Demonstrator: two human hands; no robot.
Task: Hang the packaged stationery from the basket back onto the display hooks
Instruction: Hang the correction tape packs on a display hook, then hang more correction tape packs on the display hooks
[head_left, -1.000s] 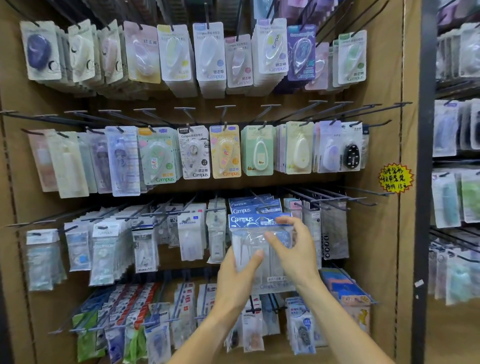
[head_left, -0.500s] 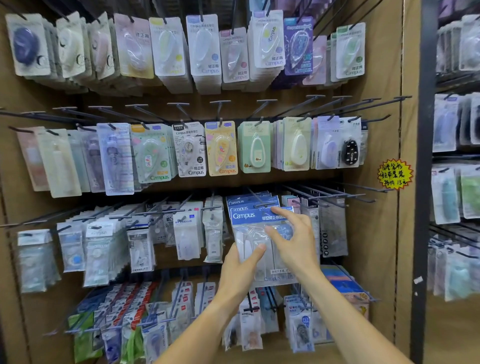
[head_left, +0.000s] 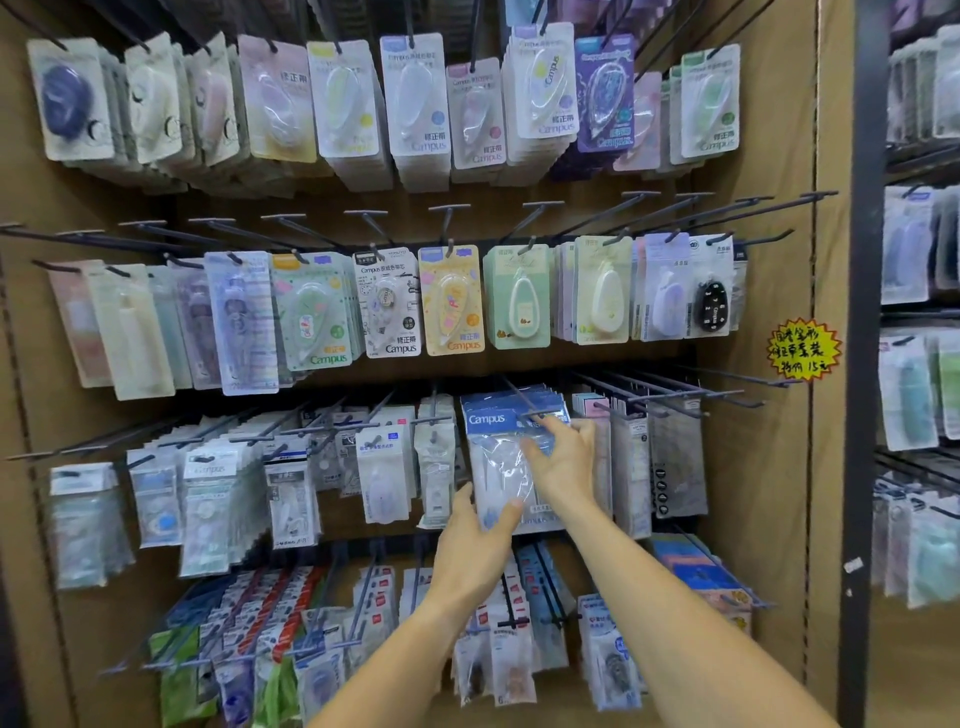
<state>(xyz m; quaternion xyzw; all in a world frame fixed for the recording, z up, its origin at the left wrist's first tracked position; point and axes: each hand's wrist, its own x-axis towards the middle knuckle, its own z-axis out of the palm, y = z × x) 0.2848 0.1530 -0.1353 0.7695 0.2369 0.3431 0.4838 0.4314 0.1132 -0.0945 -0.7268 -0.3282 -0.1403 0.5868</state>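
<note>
A clear packet with a blue "Campus" header (head_left: 493, 447) hangs at the front of a stack of like packets on a dark display hook (head_left: 522, 397) in the third row. My left hand (head_left: 480, 540) grips the packet's lower left corner, thumb across its front. My right hand (head_left: 561, 457) lies on the packet's right side, fingers spread and reaching up to the hook's tip at the header. The basket is out of view.
Rows of carded correction tapes (head_left: 452, 301) fill the brown pegboard above, and small packs (head_left: 218, 504) hang left and below. Bare long hooks (head_left: 675, 402) jut out right of the packet. A yellow price star (head_left: 802, 349) sits on the right panel, beside a dark upright post (head_left: 865, 364).
Both hands have carried the Campus packet up and away from me toward the board; its header now sits on the hook against the stack. My right fingers slid up to the hook's tip.
</note>
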